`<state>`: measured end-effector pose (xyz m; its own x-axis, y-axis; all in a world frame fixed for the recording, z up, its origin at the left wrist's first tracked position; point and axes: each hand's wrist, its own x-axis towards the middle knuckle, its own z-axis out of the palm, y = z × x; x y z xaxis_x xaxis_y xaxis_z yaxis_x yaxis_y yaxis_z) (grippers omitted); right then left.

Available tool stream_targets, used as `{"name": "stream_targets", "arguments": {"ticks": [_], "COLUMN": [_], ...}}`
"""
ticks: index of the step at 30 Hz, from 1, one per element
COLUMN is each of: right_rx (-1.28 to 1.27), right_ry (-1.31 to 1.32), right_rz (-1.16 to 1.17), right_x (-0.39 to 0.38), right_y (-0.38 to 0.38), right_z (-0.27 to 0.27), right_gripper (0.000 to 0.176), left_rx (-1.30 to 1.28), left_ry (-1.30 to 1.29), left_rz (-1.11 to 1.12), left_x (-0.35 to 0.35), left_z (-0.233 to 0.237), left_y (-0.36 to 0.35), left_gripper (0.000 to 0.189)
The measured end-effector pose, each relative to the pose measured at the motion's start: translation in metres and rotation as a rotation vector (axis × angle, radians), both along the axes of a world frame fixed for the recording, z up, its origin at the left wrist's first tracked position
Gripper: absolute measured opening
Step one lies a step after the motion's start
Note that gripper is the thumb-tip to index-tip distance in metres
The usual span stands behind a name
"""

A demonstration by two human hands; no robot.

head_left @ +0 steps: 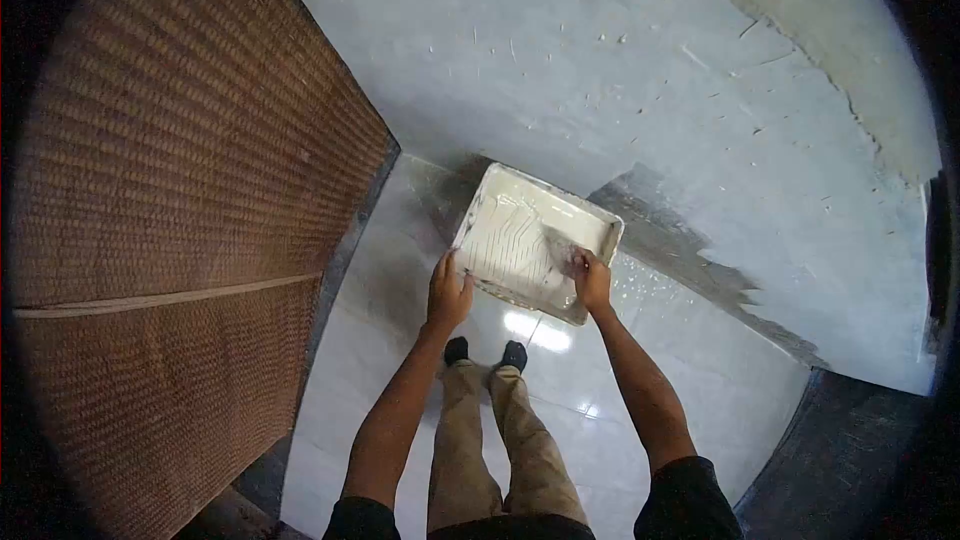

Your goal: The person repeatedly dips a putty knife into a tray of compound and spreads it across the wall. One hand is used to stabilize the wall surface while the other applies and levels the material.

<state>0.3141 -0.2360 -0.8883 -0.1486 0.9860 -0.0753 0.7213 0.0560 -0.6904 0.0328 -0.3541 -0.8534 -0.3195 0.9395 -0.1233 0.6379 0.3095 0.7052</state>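
Observation:
A paint tray (476,208) with cream-white paint (518,205) in it and a ribbed slope is in front of me, above the tiled floor close to the wall. My left hand (449,292) is closed on its near left corner, fingers at the rim. Over the tray's right part is my right hand (592,280), its fingers bent together in a pinch. A blurred greyish shape lies by those fingertips; I cannot tell what they hold. Paint streaks mark the tray's outer edges.
Ahead stands a wall (560,60) coated pale grey-white, with bare patches along its bottom and top right. A brown woven mat (190,200) with a cord across it rises on the left. My feet (513,355) are on shiny floor tiles (390,310); white drops speckle the tiles right of the tray.

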Motion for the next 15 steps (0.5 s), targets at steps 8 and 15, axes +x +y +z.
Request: {"name": "stream_targets", "arguments": {"ticks": [8, 15], "right_rx": [0.163, 0.391], "right_ry": [-0.365, -0.243], "right_rz": [0.057, 0.286], "right_x": [-0.031, -0.051], "right_y": [0.002, -0.038], "right_z": [0.006, -0.027], "right_gripper": [0.032, 0.028], "left_rx": [-0.08, -0.089], "left_ry": [0.008, -0.043], "left_rz": [0.039, 0.026], "left_x": [0.023, 0.024], "left_z": [-0.056, -0.06], "left_y": [-0.024, -0.031], "left_gripper": [0.064, 0.063]}}
